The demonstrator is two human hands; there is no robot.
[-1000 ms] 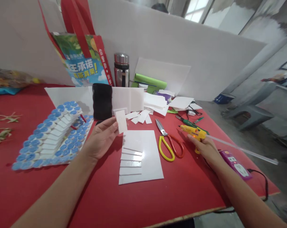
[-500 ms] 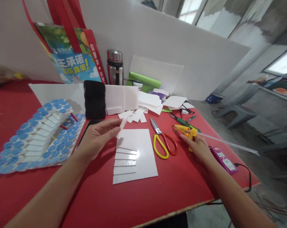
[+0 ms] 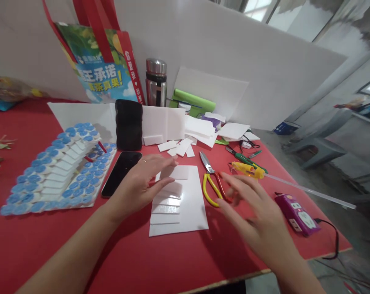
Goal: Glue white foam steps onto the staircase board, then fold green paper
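Observation:
My left hand reaches over a white board, thumb and index finger at the left end of a flat white strip. The strip lies across the upper part of the board, above several similar strips arranged like steps. My right hand is open in the air, fingers apart, over the table right of the board. Close to its fingertips lie scissors with one yellow and one red handle. A yellow glue gun with a long clear glue stick rests on the table beyond this hand.
At left stands a model with blue-and-white round pieces and white steps. A phone, black wavy object, steel flask and printed bag are behind. White offcuts, a green cutter and purple power strip lie right.
My right hand has let go of the glue gun and moved left toward the board. My left hand has brought the white strip down onto the board. The view has shifted slightly.

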